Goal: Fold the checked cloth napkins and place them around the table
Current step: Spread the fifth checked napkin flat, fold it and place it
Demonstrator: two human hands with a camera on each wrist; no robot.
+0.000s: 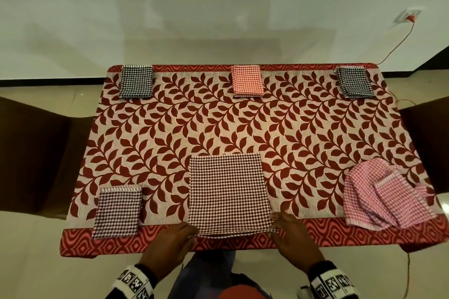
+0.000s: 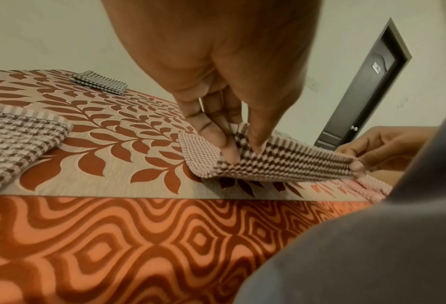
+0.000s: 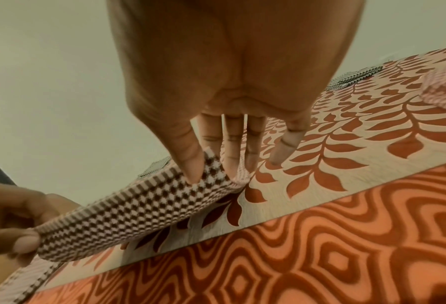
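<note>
Hands first, since they're closest: the left hand (image 1: 165, 243) and right hand (image 1: 295, 238) are both at the near edge of the table (image 1: 145, 245), each pinching a near corner of the brown checked napkin (image 1: 228, 192). From the wrist views, thumb and fingers are closed tight on the cloth at both ends, and that near hem is lifted a bit off the tablecloth while the rest lies flat, dead centre on the near side.

Off to the left, just beside the near edge, sits a folded brown checked napkin (image 1: 117, 211), neat little rectangle. On the right, near that corner, there's a loose pink checked napkin (image 1: 386, 196), all rumpled, not folded.

Along the far edge, well apart from each other: a folded dark checked napkin (image 1: 136, 81) on the left, a folded orange-red checked napkin (image 1: 247, 81) in the middle, and another dark folded napkin (image 1: 356, 82) on the right, sitting slightly crooked.

Behind it all, a wall socket (image 1: 239, 17) with a red plug.
</note>
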